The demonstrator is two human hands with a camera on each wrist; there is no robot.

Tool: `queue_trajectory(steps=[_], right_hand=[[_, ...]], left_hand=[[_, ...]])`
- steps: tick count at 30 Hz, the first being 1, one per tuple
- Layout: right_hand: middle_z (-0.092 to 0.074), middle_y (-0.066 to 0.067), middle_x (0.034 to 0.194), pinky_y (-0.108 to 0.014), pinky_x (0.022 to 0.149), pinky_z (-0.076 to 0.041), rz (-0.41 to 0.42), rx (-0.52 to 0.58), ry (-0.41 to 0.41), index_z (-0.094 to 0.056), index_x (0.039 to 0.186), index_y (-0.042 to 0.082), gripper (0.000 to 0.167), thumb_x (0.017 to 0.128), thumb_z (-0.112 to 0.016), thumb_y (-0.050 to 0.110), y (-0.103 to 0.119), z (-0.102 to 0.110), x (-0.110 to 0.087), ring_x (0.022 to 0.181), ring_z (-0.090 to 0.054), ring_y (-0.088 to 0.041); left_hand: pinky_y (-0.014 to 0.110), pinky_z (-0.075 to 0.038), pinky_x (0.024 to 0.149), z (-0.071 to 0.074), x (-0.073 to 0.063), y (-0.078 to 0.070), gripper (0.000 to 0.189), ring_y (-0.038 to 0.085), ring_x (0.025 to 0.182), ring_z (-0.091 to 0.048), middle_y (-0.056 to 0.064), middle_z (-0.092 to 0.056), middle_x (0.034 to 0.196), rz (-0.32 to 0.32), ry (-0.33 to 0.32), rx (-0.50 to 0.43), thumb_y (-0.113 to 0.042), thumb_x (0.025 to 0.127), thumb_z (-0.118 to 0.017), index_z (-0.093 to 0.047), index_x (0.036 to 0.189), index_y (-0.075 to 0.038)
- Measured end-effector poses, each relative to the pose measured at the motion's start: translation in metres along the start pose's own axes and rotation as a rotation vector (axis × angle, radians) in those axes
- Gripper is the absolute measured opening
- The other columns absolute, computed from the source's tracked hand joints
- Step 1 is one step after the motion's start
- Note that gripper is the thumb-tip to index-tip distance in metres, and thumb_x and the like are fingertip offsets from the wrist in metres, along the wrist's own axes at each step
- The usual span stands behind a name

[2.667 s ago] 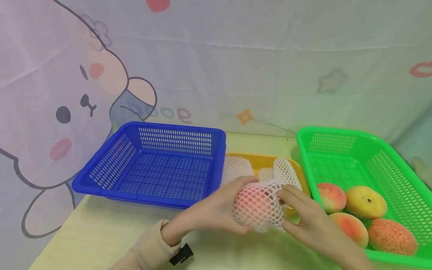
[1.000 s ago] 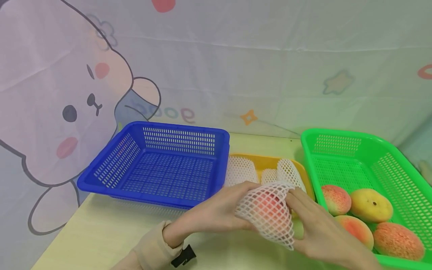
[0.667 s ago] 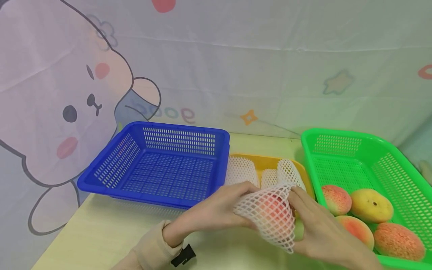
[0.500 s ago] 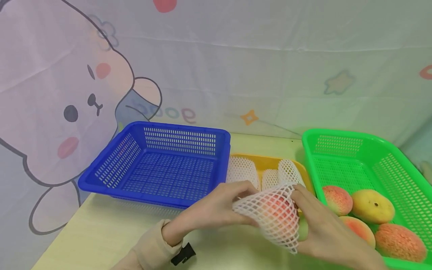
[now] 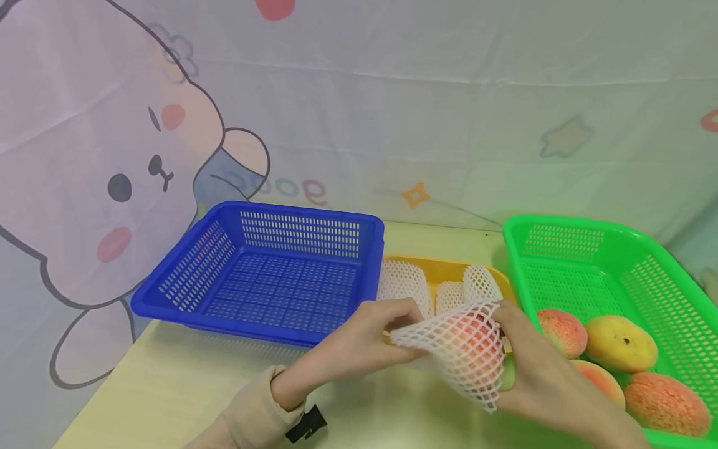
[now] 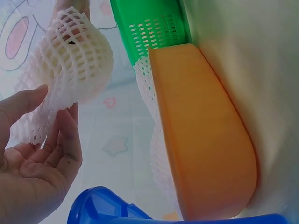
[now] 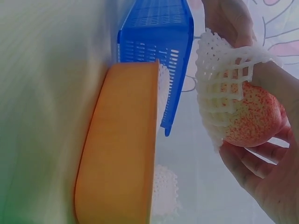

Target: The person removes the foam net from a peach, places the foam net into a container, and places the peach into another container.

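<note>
A red and yellow speckled peach [image 7: 259,116] is partly inside a white foam net sleeve [image 5: 457,349], held up in front of the yellow tray. My left hand [image 5: 367,343] pinches the narrow, drawn-out left end of the net between thumb and fingers; in the left wrist view that end hangs past the fingertips. From the right, my right hand [image 5: 538,374] grips the peach, and its thumb and fingers lie at the net's rim. Bare peach skin shows towards the right palm in the right wrist view, while netting covers the other side.
A blue basket [image 5: 258,335] stands to the left. Behind the hands, a yellow tray [image 5: 443,268] holds several white foam nets [image 5: 402,287]. On the right, a green basket [image 5: 566,249] contains several fruits, among them a yellow mango-like one [image 5: 621,343]. A printed cloth hangs behind the table.
The netted peach has shifted right. My left hand has slid from around the peach to the net's left end, which is now stretched out leftward. My right hand has come round the peach.
</note>
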State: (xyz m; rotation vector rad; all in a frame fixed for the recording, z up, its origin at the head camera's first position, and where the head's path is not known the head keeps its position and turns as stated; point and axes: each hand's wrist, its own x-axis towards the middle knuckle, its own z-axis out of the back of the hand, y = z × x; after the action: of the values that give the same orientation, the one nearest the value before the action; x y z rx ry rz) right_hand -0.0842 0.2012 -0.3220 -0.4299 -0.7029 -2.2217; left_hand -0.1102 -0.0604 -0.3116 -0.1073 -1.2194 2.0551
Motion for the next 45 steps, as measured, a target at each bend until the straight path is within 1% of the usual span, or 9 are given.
queue_trajectory(steps=[5,11,21,28,32,35,39,43,45], right_hand=[[-0.046,0.01,0.123,-0.009,0.086,-0.04,-0.002,-0.003,-0.002,-0.042,0.126,0.014,0.086,0.056,-0.092,0.021,-0.002,0.005,0.001,0.104,-0.048,0.001],[-0.047,0.016,0.119,-0.004,0.086,-0.036,-0.065,-0.063,0.022,-0.04,0.128,0.017,0.089,0.055,-0.092,0.02,-0.004,0.011,0.0,0.103,-0.047,0.005],[-0.049,0.014,0.123,-0.001,0.088,-0.034,-0.113,-0.112,-0.031,-0.041,0.135,0.017,0.1,0.048,-0.089,0.011,-0.007,0.02,-0.005,0.105,-0.048,0.005],[-0.051,0.011,0.121,0.0,0.09,-0.033,-0.076,-0.117,-0.057,-0.043,0.135,0.013,0.095,0.05,-0.086,0.011,-0.015,0.026,-0.004,0.109,-0.046,0.007],[-0.052,0.004,0.123,0.001,0.091,-0.034,-0.037,-0.096,-0.073,-0.043,0.135,0.007,0.086,0.062,-0.086,0.022,-0.02,0.031,-0.006,0.112,-0.045,0.006],[-0.052,0.005,0.122,0.001,0.089,-0.035,-0.056,-0.122,-0.086,-0.044,0.134,0.006,0.087,0.062,-0.088,0.026,-0.022,0.035,-0.007,0.111,-0.045,0.009],[-0.053,0.004,0.119,0.001,0.087,-0.034,-0.094,-0.136,-0.116,-0.045,0.132,0.006,0.094,0.051,-0.091,0.013,-0.024,0.038,-0.009,0.107,-0.044,0.012],[-0.053,0.004,0.118,0.001,0.082,-0.036,-0.126,-0.148,-0.139,-0.046,0.131,0.005,0.095,0.048,-0.093,0.013,-0.025,0.041,-0.01,0.103,-0.045,0.014],[-0.052,0.007,0.119,0.001,0.079,-0.037,-0.172,-0.162,-0.135,-0.046,0.13,0.008,0.096,0.048,-0.094,0.016,-0.026,0.043,-0.011,0.101,-0.044,0.016]], left_hand=[[0.019,-0.053,0.085,0.0,0.001,0.002,0.01,0.001,0.085,-0.062,0.0,-0.071,0.091,-0.043,-0.006,0.039,-0.011,0.085,-0.071,-0.062,0.09,-0.012],[0.019,-0.053,0.084,0.0,0.002,0.003,0.012,0.001,0.085,-0.062,0.001,-0.071,0.092,-0.034,-0.01,0.038,-0.007,0.084,-0.071,-0.062,0.091,-0.012],[0.018,-0.053,0.078,0.002,0.002,0.0,0.015,0.002,0.083,-0.06,0.001,-0.07,0.093,-0.004,-0.022,0.058,-0.004,0.082,-0.071,-0.063,0.092,-0.012],[0.018,-0.052,0.074,0.007,0.004,-0.002,0.015,0.006,0.083,-0.06,0.001,-0.07,0.092,0.012,-0.064,0.1,-0.006,0.081,-0.071,-0.062,0.09,-0.013],[0.018,-0.052,0.073,0.008,0.004,-0.002,0.017,0.006,0.084,-0.06,0.001,-0.07,0.092,0.02,-0.08,0.107,-0.005,0.08,-0.071,-0.061,0.091,-0.013],[0.018,-0.053,0.072,0.009,0.003,-0.004,0.02,0.007,0.084,-0.061,0.001,-0.069,0.091,0.02,-0.092,0.098,-0.004,0.078,-0.072,-0.061,0.092,-0.013],[0.019,-0.054,0.069,0.01,0.003,-0.003,0.023,0.006,0.081,-0.06,0.002,-0.068,0.091,-0.015,-0.114,0.113,-0.003,0.077,-0.074,-0.06,0.094,-0.011],[0.021,-0.053,0.067,0.01,0.005,-0.001,0.027,0.006,0.079,-0.058,0.002,-0.065,0.09,-0.061,-0.155,0.158,-0.002,0.075,-0.074,-0.057,0.094,-0.011],[0.02,-0.052,0.066,0.008,0.006,0.0,0.029,0.006,0.079,-0.058,0.002,-0.064,0.089,-0.074,-0.178,0.171,-0.001,0.074,-0.074,-0.055,0.093,-0.011]])
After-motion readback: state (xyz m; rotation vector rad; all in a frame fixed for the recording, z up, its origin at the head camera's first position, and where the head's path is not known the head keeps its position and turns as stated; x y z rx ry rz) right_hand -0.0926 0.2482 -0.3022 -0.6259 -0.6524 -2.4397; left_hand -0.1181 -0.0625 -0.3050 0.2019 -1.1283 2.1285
